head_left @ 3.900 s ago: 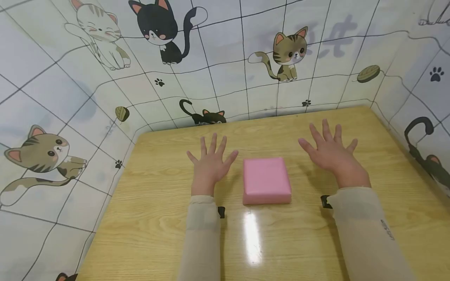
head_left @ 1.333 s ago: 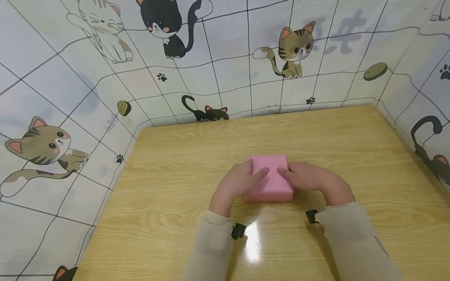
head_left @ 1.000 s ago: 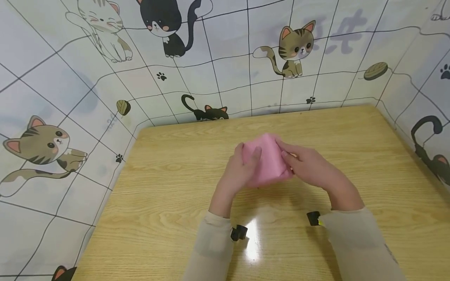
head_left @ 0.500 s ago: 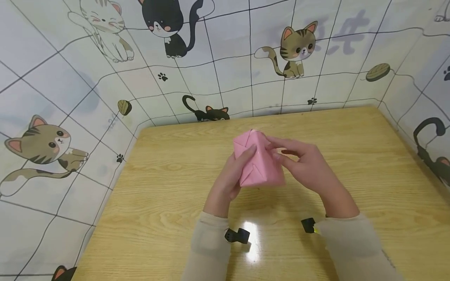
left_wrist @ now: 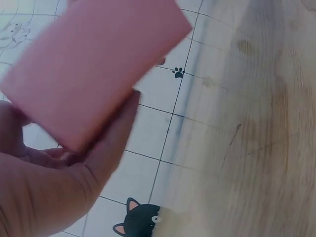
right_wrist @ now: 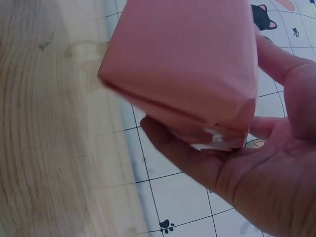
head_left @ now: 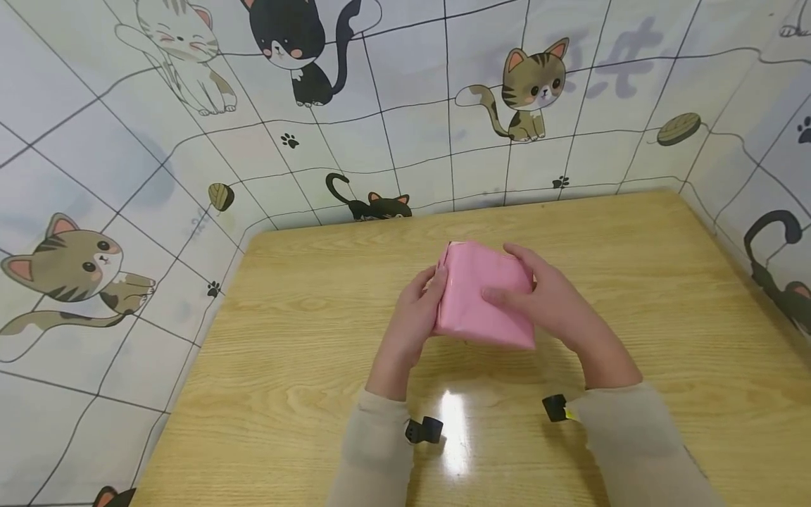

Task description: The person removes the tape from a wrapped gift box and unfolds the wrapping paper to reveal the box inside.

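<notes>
A pink box wrapped in paper is held tilted over the wooden table in the head view. My left hand grips its left side, thumb along the near edge and fingers mostly behind it. On the right, my right hand holds the opposite side, its thumb across the broad pink face and a finger at the upper right corner. In the left wrist view, the box sits between thumb and fingers. The right wrist view shows a crumpled, shiny patch at the box's lower edge, beside the right thumb.
Pale grid-patterned walls with cartoon cats stand at the back and on both sides of the table. Black wrist cameras jut inward from both beige sleeves. A bright glare streak lies on the tabletop.
Both hands, first spread open beside the box on the table, have taken hold of it and lifted it. Since half a second ago it has turned from its folded end to a broad smooth face.
</notes>
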`<state>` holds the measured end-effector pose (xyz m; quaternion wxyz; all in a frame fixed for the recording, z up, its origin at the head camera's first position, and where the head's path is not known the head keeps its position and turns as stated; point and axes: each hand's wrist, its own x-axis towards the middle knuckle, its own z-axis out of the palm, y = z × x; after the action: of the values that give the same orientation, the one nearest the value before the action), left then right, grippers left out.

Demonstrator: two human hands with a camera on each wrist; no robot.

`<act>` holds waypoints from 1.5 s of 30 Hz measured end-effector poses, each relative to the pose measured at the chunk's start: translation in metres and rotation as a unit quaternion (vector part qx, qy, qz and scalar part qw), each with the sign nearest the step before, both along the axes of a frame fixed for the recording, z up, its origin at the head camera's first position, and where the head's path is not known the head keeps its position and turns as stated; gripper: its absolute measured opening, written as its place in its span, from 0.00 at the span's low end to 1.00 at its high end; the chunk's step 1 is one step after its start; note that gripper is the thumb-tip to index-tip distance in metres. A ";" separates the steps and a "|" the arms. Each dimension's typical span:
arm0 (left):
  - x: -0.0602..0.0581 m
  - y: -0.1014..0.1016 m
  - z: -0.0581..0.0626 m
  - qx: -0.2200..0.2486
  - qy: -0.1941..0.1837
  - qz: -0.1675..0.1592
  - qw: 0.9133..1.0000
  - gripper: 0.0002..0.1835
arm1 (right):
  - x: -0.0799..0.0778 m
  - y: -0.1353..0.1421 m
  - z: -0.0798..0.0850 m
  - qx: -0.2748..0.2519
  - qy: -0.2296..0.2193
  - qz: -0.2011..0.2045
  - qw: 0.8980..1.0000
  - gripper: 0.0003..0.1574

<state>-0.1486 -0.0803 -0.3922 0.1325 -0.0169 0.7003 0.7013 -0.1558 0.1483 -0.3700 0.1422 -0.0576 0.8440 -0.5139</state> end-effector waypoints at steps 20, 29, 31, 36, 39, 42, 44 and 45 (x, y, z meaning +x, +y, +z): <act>0.005 0.000 -0.004 -0.316 0.001 -0.121 0.941 0.52 | -0.004 -0.010 -0.026 0.235 -0.012 0.041 0.971 0.57; -0.002 -0.005 -0.004 -0.395 0.027 -0.040 0.917 0.31 | 0.003 0.002 -0.013 0.250 -0.053 0.084 0.963 0.35; -0.003 -0.004 -0.005 -0.390 0.031 -0.046 0.919 0.31 | 0.003 0.003 -0.013 0.249 -0.052 0.093 0.963 0.34; -0.005 -0.002 -0.008 -0.400 0.048 -0.064 0.913 0.31 | 0.002 0.005 -0.010 0.265 -0.027 0.092 0.960 0.45; -0.010 -0.001 -0.008 -0.425 0.089 -0.088 0.896 0.30 | 0.004 0.001 -0.008 0.266 0.015 0.101 0.959 0.54; -0.017 0.002 -0.008 -0.455 0.148 -0.118 0.870 0.26 | 0.007 -0.006 -0.010 0.256 0.058 0.132 0.956 0.58; -0.023 0.005 -0.007 -0.479 0.180 -0.140 0.848 0.23 | 0.009 -0.009 -0.012 0.255 0.066 0.154 0.952 0.59; -0.026 0.006 -0.007 -0.488 0.189 -0.149 0.839 0.21 | 0.009 -0.011 -0.012 0.259 0.065 0.161 0.950 0.59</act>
<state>-0.1745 -0.0739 -0.3991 0.0751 0.1585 0.9573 0.2298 -0.1464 0.1372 -0.3825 0.1776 -0.1871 0.9352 -0.2427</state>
